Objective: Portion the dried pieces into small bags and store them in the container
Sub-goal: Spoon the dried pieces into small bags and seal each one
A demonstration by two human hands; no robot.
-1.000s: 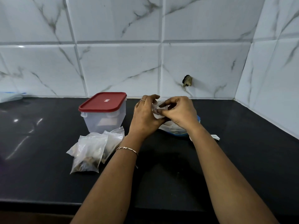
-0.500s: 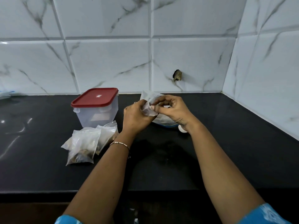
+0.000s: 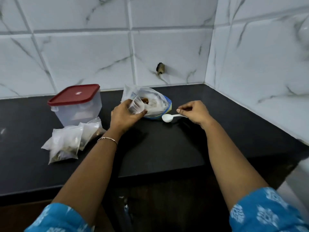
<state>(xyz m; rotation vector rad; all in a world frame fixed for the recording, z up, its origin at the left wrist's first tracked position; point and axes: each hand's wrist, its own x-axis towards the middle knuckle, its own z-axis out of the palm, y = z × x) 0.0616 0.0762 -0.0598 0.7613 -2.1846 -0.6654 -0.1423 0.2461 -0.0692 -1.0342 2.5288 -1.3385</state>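
My left hand holds a small clear bag with its mouth spread open, just in front of the large clear bag of dried pieces lying on the black counter. My right hand pinches the handle of a white plastic spoon, whose bowl rests on the counter beside the large bag. Filled small bags lie in a pile at the left. Behind them stands the clear container with a red lid, lid on.
The black counter meets marble-tiled walls at the back and right, forming a corner. A dark hole marks the back wall. The counter's front edge runs just below my forearms.
My hands have parted. The left hand keeps the small bag, now with its mouth open; the right hand has moved right and taken the white spoon's handle. The camera tilted down.
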